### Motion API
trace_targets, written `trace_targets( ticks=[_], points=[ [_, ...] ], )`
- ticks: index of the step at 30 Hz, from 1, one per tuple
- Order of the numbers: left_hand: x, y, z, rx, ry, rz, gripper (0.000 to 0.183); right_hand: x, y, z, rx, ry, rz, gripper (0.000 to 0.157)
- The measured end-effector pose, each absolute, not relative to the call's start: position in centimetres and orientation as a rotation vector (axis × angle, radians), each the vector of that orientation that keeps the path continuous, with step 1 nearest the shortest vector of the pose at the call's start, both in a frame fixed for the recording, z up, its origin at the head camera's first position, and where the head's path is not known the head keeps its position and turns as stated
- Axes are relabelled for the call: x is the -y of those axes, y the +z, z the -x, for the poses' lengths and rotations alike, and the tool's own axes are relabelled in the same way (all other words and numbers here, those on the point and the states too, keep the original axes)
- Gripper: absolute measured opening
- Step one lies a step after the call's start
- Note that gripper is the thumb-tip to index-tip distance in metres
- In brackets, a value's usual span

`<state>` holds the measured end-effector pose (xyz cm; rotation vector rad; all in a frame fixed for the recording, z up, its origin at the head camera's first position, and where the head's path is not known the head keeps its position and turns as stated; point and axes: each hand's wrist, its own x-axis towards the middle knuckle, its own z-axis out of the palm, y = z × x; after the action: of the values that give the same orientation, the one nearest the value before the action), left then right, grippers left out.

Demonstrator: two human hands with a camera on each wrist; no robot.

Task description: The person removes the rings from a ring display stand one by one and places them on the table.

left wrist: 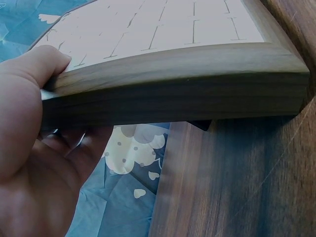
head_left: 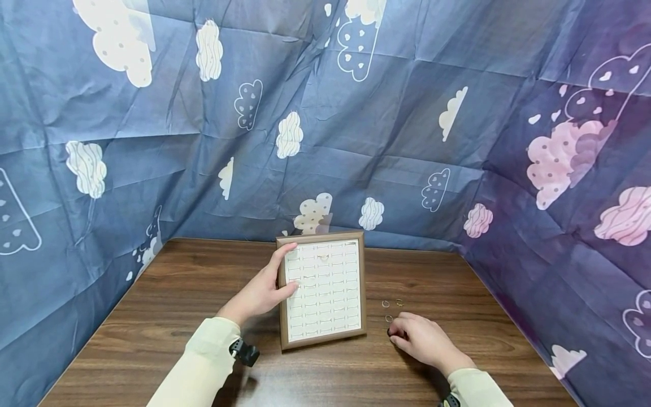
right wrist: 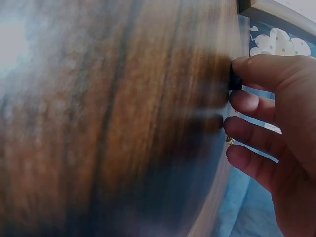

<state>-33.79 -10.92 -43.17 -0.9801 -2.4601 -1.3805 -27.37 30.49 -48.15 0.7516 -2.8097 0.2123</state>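
Observation:
My left hand [head_left: 259, 291] grips the left side of a wood-framed ring display board [head_left: 362, 294], which stands tilted up on the table. In the left wrist view, the thumb lies on the front of the display board [left wrist: 177, 66] and other fingers reach behind it. A ring [head_left: 323, 257] with a pale ornament sits in an upper slot of the white slotted insert; a band [head_left: 351, 243] shows at the top right. Right of the board, my right hand [head_left: 422, 339] pinches a small black ring [right wrist: 235, 80] at the tabletop, partly hidden by the fingertips.
Close to the right hand lie a silver ring [head_left: 385, 304], a gold ring [head_left: 399, 303] and another thin ring [head_left: 389, 319]. The brown wood table [head_left: 193, 294] meets a blue cloud-print cloth [head_left: 244, 186] at the back and sides.

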Motion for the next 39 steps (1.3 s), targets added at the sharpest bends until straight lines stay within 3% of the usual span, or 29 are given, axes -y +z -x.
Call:
trace_targets(
  ticks=[11, 39],
  points=[
    [10.9, -43.2, 33.8, 2.463, -1.384, 0.962, 0.087, -29.8, -48.0, 27.4, 2.720, 0.265, -0.591, 0.010],
    [11.0, -43.1, 33.6, 2.464, -1.420, 0.980, 0.088, -25.5, -45.2, 29.6, 2.440, 0.463, -0.643, 0.016]
  ],
)
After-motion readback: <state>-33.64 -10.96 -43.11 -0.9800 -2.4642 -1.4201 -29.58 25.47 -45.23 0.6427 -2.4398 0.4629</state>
